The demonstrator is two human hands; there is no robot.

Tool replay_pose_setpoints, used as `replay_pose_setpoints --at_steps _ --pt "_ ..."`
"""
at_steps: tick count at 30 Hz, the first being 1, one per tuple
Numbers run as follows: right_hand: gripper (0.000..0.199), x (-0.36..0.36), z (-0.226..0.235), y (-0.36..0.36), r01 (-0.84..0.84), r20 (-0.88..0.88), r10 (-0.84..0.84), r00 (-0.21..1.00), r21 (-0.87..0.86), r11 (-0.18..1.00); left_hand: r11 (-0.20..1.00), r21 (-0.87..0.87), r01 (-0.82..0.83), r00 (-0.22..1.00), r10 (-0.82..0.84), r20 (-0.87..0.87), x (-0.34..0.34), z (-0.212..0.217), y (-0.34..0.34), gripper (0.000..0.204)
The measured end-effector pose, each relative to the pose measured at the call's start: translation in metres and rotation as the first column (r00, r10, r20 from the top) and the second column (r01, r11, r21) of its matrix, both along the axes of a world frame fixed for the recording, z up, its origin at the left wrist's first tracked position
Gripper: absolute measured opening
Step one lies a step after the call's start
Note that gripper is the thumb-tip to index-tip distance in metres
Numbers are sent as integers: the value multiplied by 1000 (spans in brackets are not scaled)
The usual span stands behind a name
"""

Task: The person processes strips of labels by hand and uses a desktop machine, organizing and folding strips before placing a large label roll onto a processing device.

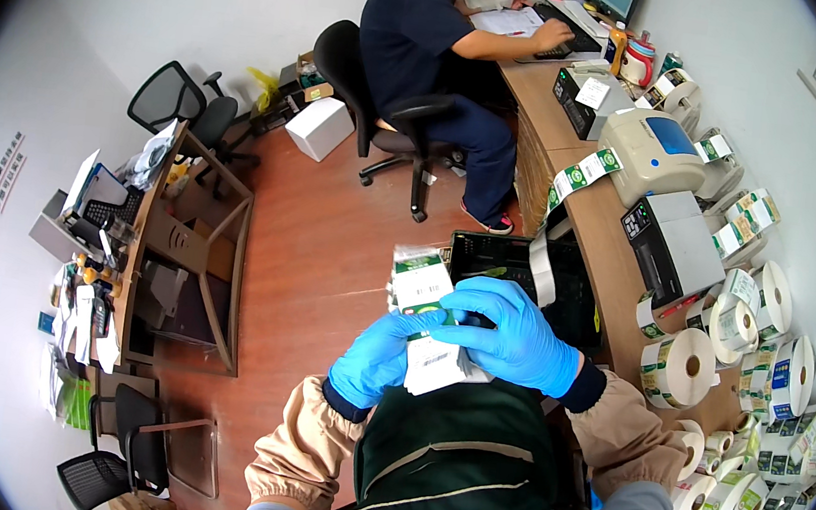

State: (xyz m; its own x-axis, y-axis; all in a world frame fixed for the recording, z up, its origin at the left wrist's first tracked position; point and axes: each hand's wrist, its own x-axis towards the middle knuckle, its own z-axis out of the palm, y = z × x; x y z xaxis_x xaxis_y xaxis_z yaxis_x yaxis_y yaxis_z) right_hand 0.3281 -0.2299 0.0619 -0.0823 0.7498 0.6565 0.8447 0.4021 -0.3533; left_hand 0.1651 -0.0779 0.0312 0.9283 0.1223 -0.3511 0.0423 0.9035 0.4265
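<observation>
In front of my dark green apron I hold a thick folded stack of white and green labels [422, 282]. My left hand [371, 357], in a blue glove, grips the stack's left side. Across its right side lie the bent fingers of my right hand [524, 344], also gloved in blue. The upper end of the stack points away from me, and its white lower end shows beneath my fingers. Just beyond my hands stands a black crate [474, 248]. A strip of labels [583, 174] hangs from the beige label printer [651, 157] down into it.
Two dark-fronted printers [671, 247] [587, 99] flank the beige one on the wooden desk [537, 93]. Many label rolls [679, 369] crowd the right side. A person [422, 45] sits at the desk's far end on a black office chair [344, 66]. A cluttered table [141, 255] stands left.
</observation>
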Motion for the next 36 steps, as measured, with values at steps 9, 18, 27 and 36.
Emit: replay_pose_setpoints --at_steps 9,18,27,36 --pt "22 7 -17 16 224 -410 -208 888 -8 974 964 265 3 989 -42 140 -9 -3 -36 62" --pt "19 -18 -5 5 218 -520 -275 809 -170 961 142 834 -534 786 448 427 -13 1 -56 54" --pt "18 -38 -11 5 -198 -794 -108 598 -278 940 582 663 -471 866 450 220 -24 14 -56 42" --pt "16 -9 -20 31 245 -605 -319 729 -204 948 466 738 -488 851 444 283 -25 -13 -53 38"
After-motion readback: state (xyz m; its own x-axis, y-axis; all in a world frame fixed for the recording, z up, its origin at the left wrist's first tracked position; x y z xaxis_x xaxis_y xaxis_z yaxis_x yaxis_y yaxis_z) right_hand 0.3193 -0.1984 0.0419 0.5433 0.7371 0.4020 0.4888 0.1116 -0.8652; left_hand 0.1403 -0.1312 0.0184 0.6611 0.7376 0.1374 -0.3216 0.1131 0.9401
